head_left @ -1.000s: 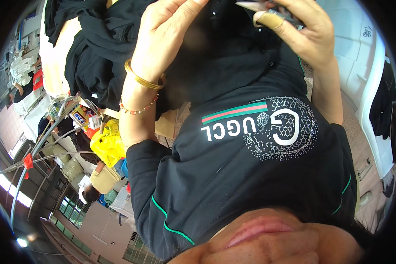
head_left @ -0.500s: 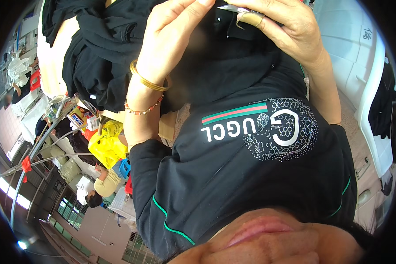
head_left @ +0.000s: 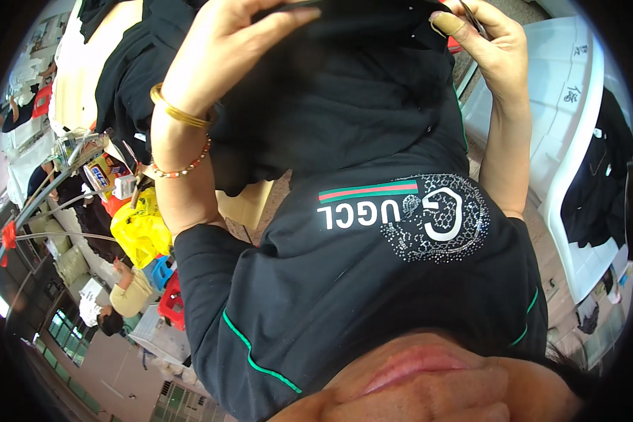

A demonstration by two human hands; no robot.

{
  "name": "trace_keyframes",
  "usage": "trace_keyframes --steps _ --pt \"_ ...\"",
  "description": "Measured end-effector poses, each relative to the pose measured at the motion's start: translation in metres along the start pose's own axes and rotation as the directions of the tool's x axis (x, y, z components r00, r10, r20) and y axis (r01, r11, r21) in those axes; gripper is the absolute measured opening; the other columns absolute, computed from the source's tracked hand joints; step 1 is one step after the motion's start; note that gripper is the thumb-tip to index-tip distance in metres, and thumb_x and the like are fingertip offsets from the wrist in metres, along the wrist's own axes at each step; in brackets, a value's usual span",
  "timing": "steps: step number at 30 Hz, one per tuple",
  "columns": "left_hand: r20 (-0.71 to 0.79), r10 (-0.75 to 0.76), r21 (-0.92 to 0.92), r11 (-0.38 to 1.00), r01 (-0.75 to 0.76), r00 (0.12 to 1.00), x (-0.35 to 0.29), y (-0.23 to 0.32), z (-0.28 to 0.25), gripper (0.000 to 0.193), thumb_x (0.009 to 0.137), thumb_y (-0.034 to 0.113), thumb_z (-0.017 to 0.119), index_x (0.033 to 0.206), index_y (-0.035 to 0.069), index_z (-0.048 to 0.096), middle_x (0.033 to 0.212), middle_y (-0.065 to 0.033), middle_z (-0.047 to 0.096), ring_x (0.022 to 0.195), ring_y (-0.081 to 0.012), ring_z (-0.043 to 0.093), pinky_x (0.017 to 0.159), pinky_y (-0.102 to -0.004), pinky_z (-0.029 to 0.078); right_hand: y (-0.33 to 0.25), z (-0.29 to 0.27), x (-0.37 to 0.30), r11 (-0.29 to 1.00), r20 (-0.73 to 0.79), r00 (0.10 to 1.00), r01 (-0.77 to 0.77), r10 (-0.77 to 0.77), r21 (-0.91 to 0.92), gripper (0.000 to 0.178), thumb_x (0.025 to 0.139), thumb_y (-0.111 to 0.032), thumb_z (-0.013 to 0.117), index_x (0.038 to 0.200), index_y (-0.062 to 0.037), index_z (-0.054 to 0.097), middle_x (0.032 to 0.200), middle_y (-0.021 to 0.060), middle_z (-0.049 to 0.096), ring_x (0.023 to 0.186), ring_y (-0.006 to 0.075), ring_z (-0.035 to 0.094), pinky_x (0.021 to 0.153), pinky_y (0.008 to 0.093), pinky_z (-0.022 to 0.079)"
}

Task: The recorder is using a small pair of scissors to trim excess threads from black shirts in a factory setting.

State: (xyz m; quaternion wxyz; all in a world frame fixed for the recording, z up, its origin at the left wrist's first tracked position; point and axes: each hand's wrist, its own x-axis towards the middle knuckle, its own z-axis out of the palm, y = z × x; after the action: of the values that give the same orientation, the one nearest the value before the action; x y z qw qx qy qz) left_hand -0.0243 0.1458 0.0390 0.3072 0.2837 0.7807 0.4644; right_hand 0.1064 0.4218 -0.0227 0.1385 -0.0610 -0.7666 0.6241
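Observation:
Black cloth (head_left: 366,91) is spread in front of me and lies over my lap. My left hand (head_left: 225,49), a gold bangle and beaded bracelet on its wrist, pinches the cloth near the upper edge of the view; its fingertips are partly cut off. Across from it, my right hand (head_left: 496,49) is closed at the other end of the raised cloth. A tan cover (head_left: 448,24) wraps its thumb. Between its fingers sits a pair of small metal snips (head_left: 473,19), mostly hidden by the hand.
A pale table (head_left: 70,91) with more black cloth (head_left: 130,77) is at my left. At my right stands a white plastic tub (head_left: 541,91), black garments (head_left: 598,183) beside it. A yellow bag (head_left: 142,228), a red stool (head_left: 170,302) and a seated person (head_left: 130,295) are further left.
My hands have moved apart, the left leftward and the right rightward. The cloth is now stretched between them. The snips' pointed blade, seen before, is now turned toward my right palm.

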Motion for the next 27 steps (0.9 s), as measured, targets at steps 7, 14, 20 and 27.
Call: trace_keyframes --steps 7,14,20,27 --pt "-0.142 0.099 -0.352 0.925 -0.144 0.985 0.004 -0.077 -0.005 0.028 0.102 0.016 0.065 0.125 0.001 0.072 0.119 -0.0069 0.074 0.114 -0.0152 0.068 0.104 -0.0253 0.047 -0.009 0.032 0.008 0.999 0.070 0.996 0.048 -0.047 -0.019 0.035 0.090 -0.004 0.077 0.123 0.0010 0.067 0.106 0.0014 0.071 0.093 0.0064 0.063 0.083 0.0205 0.049" --pt "-0.200 0.112 -0.453 0.870 -0.194 0.973 0.008 -0.090 -0.001 0.026 0.101 0.013 0.065 0.123 0.002 0.073 0.116 -0.0074 0.076 0.111 -0.0152 0.069 0.104 -0.0266 0.047 -0.031 0.053 0.011 0.932 0.187 0.944 0.306 -0.272 -0.192 0.038 0.086 -0.004 0.079 0.123 0.0009 0.071 0.089 0.0036 0.063 0.075 0.0101 0.055 0.067 0.0244 0.045" --pt "-0.182 0.117 -0.480 0.856 -0.192 0.976 0.005 -0.089 0.004 0.026 0.101 0.013 0.066 0.124 0.003 0.073 0.116 -0.0074 0.076 0.111 -0.0153 0.069 0.104 -0.0268 0.047 -0.030 0.065 0.020 0.864 0.237 0.877 0.465 -0.419 -0.192 0.040 0.083 -0.003 0.082 0.122 -0.0006 0.072 0.087 0.0051 0.062 0.073 0.0155 0.056 0.066 0.0270 0.045" --pt "-0.186 0.106 -0.487 0.854 -0.185 0.977 0.001 -0.087 0.007 0.027 0.100 0.013 0.066 0.125 0.003 0.073 0.117 -0.0068 0.075 0.113 -0.0152 0.068 0.105 -0.0263 0.046 -0.033 0.070 0.023 0.907 0.260 0.900 0.395 -0.351 -0.143 0.036 0.084 -0.002 0.080 0.119 0.0012 0.072 0.094 0.0075 0.066 0.078 0.0161 0.059 0.070 0.0269 0.047"
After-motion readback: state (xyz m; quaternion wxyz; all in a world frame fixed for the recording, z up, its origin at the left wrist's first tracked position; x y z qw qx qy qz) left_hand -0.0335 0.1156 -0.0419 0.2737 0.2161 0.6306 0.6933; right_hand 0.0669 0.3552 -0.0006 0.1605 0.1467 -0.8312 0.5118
